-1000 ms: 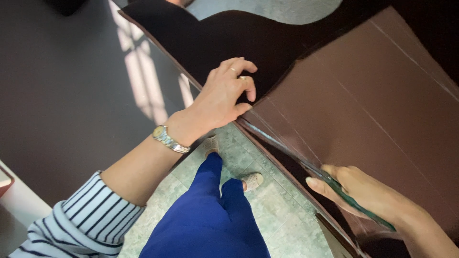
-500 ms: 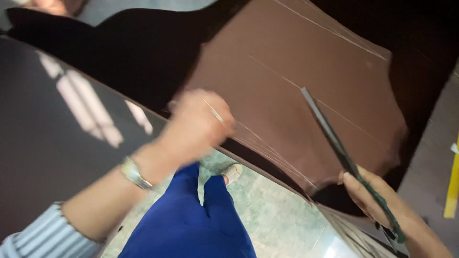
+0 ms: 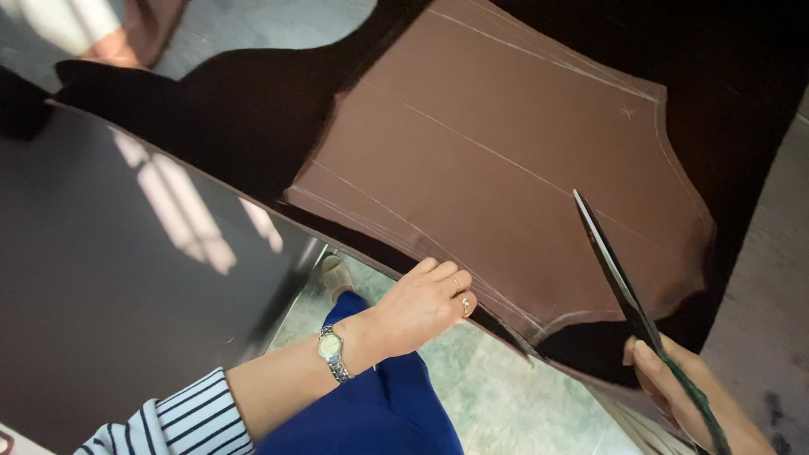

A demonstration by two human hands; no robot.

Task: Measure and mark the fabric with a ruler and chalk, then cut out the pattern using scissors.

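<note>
The long dark-bladed scissors (image 3: 628, 286) run out of the lower edge of the picture, so their handles and most of the right hand (image 3: 683, 396) gripping them are cut off and the finger hold cannot be made out. The left hand (image 3: 425, 303) curls over the near edge of the brown chalk-marked cloth (image 3: 506, 160), hiding its fingertips and the strip of cloth beneath them. At the top left corner a pale sleeve of another person (image 3: 63, 21) is cropped and blurred.
</note>
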